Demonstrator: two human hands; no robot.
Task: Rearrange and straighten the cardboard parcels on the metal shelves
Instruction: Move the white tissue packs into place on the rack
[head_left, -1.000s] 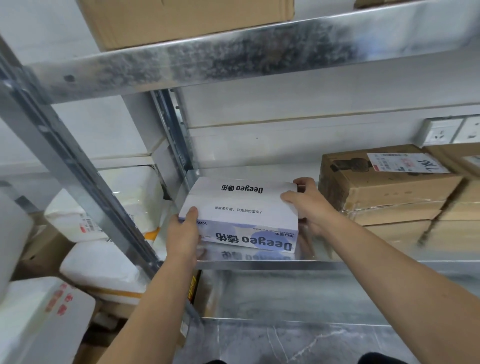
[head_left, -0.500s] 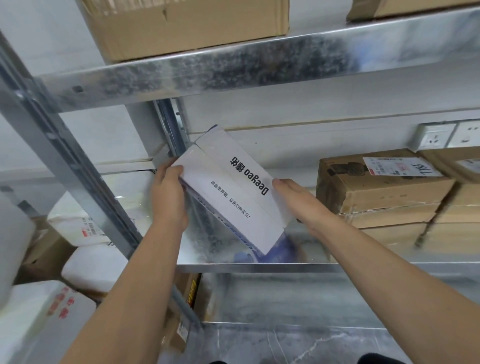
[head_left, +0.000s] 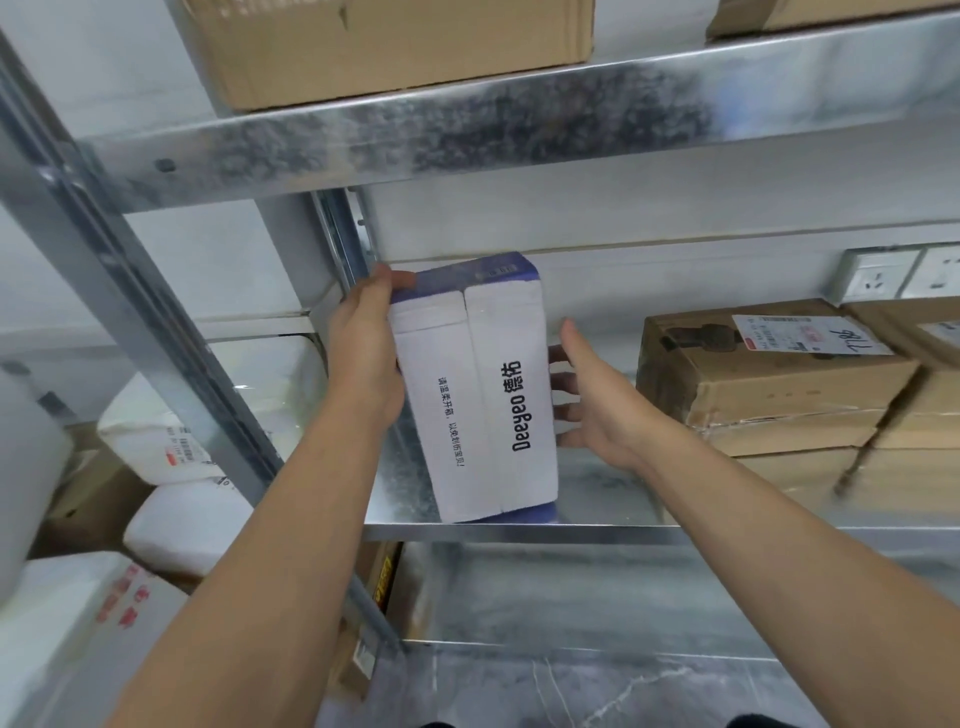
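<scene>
head view: the white box (head_left: 483, 395) has swung from tilted to standing on end at the shelf (head_left: 519, 532) front edge, near its left corner. left hand (head_left: 366, 353) grips its top left corner. right hand (head_left: 592, 410) presses straight fingers on its right side, likely to steady it. brown parcels (head_left: 769, 379) sit apart, rightward.

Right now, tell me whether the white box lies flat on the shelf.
No, the white box stands on end on the shelf.

White parcel (head_left: 480, 415) with purple ends and black lettering, brown boxes (head_left: 769, 387), mottled silver shelf (head_left: 519, 132).
</scene>
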